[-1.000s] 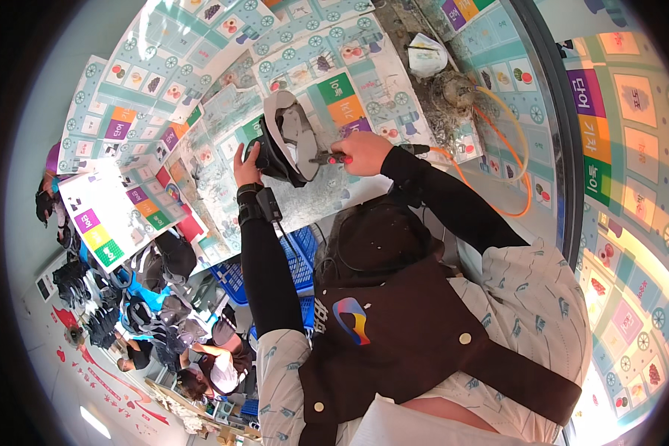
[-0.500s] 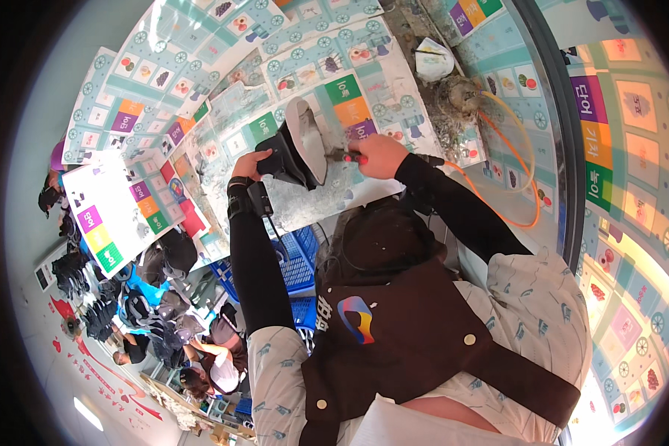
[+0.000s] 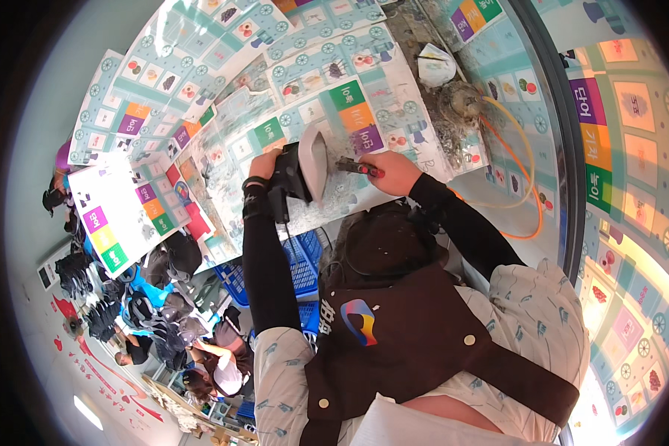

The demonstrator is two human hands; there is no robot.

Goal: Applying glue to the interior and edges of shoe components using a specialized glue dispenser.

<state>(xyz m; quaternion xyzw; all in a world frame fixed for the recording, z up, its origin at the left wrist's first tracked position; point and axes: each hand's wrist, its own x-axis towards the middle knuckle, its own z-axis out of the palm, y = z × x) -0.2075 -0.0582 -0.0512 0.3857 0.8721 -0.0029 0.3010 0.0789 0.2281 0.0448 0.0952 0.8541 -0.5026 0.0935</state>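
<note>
My left hand (image 3: pixel 261 168) grips a black shoe (image 3: pixel 290 178) by its upper, with the pale grey sole (image 3: pixel 314 159) turned toward my right hand. My right hand (image 3: pixel 396 172) is closed on a thin tool with a red handle (image 3: pixel 358 167). The tool's tip touches the edge of the sole. Both forearms are in black sleeves and reach out over a table covered with colourful printed sheets (image 3: pixel 201 82). A brown apron (image 3: pixel 416 334) covers my chest.
A crumpled white object (image 3: pixel 435 67) and a heap of grey scraps (image 3: pixel 459 105) lie on the table beyond my right hand. An orange hose (image 3: pixel 524 178) loops at the right. Blue crates (image 3: pixel 302 264) stand under the table edge, and several dark shoes (image 3: pixel 156 316) are piled at lower left.
Both hands, with the shoe and the tool, have drifted slightly down and to the right. The shoe has turned so that more of its pale sole shows.
</note>
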